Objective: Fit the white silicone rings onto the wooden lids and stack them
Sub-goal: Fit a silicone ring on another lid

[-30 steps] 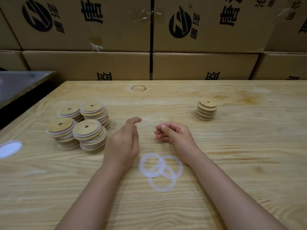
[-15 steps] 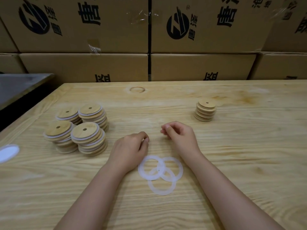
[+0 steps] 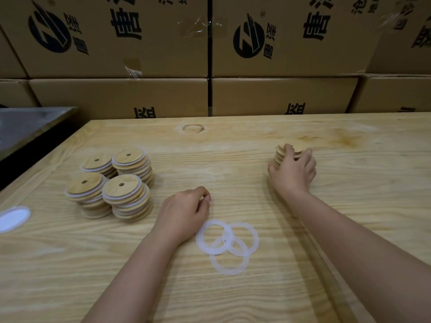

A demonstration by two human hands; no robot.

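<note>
right grip (image 3: 294,170) grasping ridged round wooden lids (image 3: 280,156) | left grip (image 3: 184,213) clenched | translucent rings (image 3: 229,271) flat

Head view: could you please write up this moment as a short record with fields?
white silicone rings: three, loose, overlapping, flat on the table
right hand: grips the small stack of bare wooden lids, far right
left hand: fingers curled, resting on the table beside the rings, nothing seen in it
ringed lids: four stacks, grouped at the left
backdrop: cardboard boxes behind the table
</note>
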